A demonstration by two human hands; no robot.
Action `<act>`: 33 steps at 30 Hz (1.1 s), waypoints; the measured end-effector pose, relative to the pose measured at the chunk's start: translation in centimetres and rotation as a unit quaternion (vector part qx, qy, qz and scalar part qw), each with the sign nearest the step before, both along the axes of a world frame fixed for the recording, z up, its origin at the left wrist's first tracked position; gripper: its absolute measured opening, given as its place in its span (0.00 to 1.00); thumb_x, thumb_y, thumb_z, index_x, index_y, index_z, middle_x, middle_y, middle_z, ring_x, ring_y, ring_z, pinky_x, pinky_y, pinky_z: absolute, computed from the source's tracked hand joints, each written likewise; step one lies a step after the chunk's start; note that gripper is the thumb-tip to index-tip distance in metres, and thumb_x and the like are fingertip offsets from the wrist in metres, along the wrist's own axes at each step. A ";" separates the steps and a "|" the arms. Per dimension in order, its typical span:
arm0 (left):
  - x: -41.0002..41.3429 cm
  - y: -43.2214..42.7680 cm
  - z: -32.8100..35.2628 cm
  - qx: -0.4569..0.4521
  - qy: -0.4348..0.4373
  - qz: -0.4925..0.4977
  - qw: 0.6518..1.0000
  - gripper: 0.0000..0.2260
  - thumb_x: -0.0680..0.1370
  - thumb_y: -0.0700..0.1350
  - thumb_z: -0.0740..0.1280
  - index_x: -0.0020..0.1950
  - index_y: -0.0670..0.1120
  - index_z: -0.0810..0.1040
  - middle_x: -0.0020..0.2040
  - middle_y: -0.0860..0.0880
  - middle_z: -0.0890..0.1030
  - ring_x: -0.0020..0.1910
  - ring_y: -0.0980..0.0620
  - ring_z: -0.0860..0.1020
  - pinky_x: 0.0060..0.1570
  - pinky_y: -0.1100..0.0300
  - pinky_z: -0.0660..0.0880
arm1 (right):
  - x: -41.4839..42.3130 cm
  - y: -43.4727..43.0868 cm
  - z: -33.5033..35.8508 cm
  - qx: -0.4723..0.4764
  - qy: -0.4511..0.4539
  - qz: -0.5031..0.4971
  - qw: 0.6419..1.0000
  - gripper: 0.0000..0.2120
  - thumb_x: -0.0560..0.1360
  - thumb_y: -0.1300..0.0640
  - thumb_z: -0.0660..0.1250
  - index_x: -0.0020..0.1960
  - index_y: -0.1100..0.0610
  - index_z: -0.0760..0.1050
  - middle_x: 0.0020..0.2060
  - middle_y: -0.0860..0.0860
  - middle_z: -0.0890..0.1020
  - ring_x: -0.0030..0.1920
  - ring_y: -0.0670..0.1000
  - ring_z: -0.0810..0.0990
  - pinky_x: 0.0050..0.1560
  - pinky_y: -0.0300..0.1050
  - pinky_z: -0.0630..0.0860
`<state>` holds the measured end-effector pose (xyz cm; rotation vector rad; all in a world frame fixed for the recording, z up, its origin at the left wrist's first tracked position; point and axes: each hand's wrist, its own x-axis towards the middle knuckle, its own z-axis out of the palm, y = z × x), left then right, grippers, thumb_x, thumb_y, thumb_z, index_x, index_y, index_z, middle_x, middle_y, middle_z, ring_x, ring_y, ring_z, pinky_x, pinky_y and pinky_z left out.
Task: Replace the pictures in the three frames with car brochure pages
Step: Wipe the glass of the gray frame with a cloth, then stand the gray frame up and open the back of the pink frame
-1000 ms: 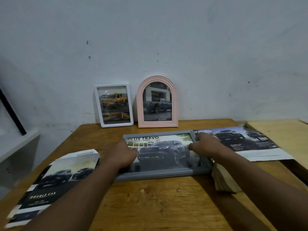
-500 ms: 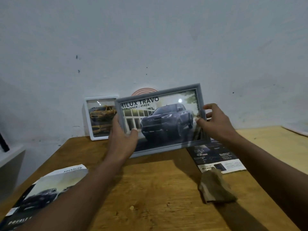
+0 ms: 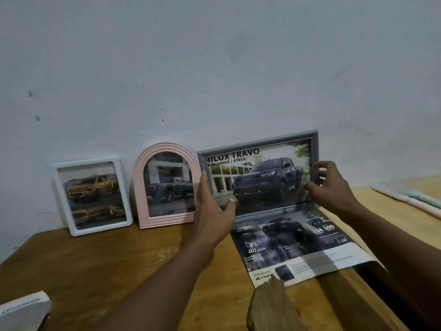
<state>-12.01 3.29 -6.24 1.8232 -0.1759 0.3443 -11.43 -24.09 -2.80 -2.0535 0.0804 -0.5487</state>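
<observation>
Gripping grey frame (image 3: 259,149) upright at the wall, left hand (image 3: 210,211) clasping its left edge, right hand (image 3: 330,187) pinching the right edge, standing beside pink frame (image 3: 167,149), over brochure page (image 3: 293,244).

We are seeing three frames lining up along the wall (image 3: 214,68) at the back of the table (image 3: 95,271) — the rectangular frame (image 3: 91,231) farthest left, the arched frame (image 3: 167,222) just right of it, the landscape frame (image 3: 260,142) rightmost, sitting between the left hand (image 3: 210,211) and right hand (image 3: 331,187). A brochure page (image 3: 298,247) is lying before it — a booklet (image 3: 21,309) is resting at the near left corner.
</observation>
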 end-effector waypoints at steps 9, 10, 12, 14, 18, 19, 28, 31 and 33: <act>6.5 -1.6 -0.4 0.098 0.009 0.015 0.995 0.45 0.77 0.48 0.70 0.75 0.75 0.40 0.81 0.51 0.59 0.76 0.42 0.65 0.69 0.37 0.69 | 7.4 -1.8 -2.1 -0.004 0.024 -0.012 1.000 0.22 0.78 0.59 0.69 0.69 0.54 0.65 0.51 0.55 0.75 0.40 0.43 0.75 0.34 0.39 0.73; 7.0 -1.7 -0.6 0.109 0.012 0.017 0.994 0.45 0.77 0.49 0.70 0.76 0.74 0.39 0.82 0.52 0.58 0.77 0.42 0.63 0.70 0.36 0.68 | 7.9 -1.9 -2.5 -0.002 0.029 -0.011 1.000 0.22 0.78 0.58 0.69 0.69 0.54 0.65 0.52 0.55 0.75 0.41 0.44 0.76 0.35 0.39 0.73; 7.6 -1.9 -0.8 0.108 0.015 0.019 0.994 0.45 0.77 0.49 0.69 0.76 0.74 0.38 0.83 0.53 0.54 0.78 0.42 0.61 0.72 0.39 0.66 | 8.8 -1.8 -3.2 -0.008 0.037 -0.010 0.999 0.23 0.78 0.57 0.69 0.69 0.54 0.65 0.53 0.54 0.75 0.41 0.47 0.75 0.37 0.42 0.73; 8.0 -2.0 -1.5 0.139 0.012 0.018 0.990 0.45 0.80 0.49 0.68 0.76 0.71 0.34 0.83 0.55 0.45 0.79 0.44 0.59 0.70 0.50 0.63 | 9.3 -1.6 -3.7 -0.021 0.043 -0.013 0.999 0.23 0.78 0.57 0.69 0.70 0.55 0.65 0.52 0.54 0.75 0.41 0.48 0.74 0.38 0.44 0.72; 7.9 -2.3 -1.8 0.257 0.007 0.034 0.966 0.43 0.83 0.53 0.62 0.77 0.60 0.26 0.81 0.50 0.31 0.73 0.45 0.69 0.51 0.61 0.67 | 9.8 -1.6 -3.9 -0.023 0.069 -0.003 0.997 0.25 0.77 0.56 0.69 0.71 0.53 0.64 0.53 0.57 0.78 0.43 0.51 0.79 0.41 0.47 0.76; 7.7 -2.3 -1.6 0.276 0.001 0.038 0.960 0.42 0.84 0.53 0.61 0.77 0.58 0.25 0.81 0.50 0.30 0.73 0.45 0.69 0.49 0.60 0.68 | 9.7 -1.6 -3.8 -0.022 0.075 0.001 0.997 0.26 0.77 0.56 0.69 0.71 0.53 0.63 0.53 0.57 0.78 0.44 0.52 0.79 0.42 0.49 0.77; 4.6 1.4 0.8 0.303 -0.102 0.048 0.946 0.36 0.84 0.53 0.59 0.81 0.59 0.35 0.83 0.52 0.48 0.80 0.48 0.54 0.74 0.45 0.61 | 6.2 5.7 -0.3 -0.087 -0.027 0.031 0.995 0.15 0.76 0.59 0.68 0.61 0.54 0.72 0.55 0.52 0.78 0.50 0.50 0.77 0.43 0.39 0.72; 3.7 4.9 1.5 0.307 -0.093 0.089 0.943 0.35 0.84 0.54 0.59 0.82 0.56 0.39 0.83 0.51 0.48 0.81 0.47 0.51 0.76 0.44 0.58 | 5.0 12.1 1.1 -0.069 -0.011 0.147 0.987 0.11 0.77 0.60 0.68 0.59 0.54 0.72 0.49 0.48 0.78 0.50 0.46 0.77 0.43 0.35 0.73; 3.5 7.9 1.7 0.306 -0.070 0.131 0.940 0.35 0.83 0.54 0.59 0.82 0.56 0.40 0.83 0.49 0.50 0.81 0.45 0.53 0.76 0.43 0.60 | 4.9 16.1 1.3 -0.066 0.015 0.187 0.980 0.13 0.78 0.59 0.68 0.60 0.53 0.70 0.50 0.49 0.77 0.49 0.46 0.77 0.43 0.38 0.74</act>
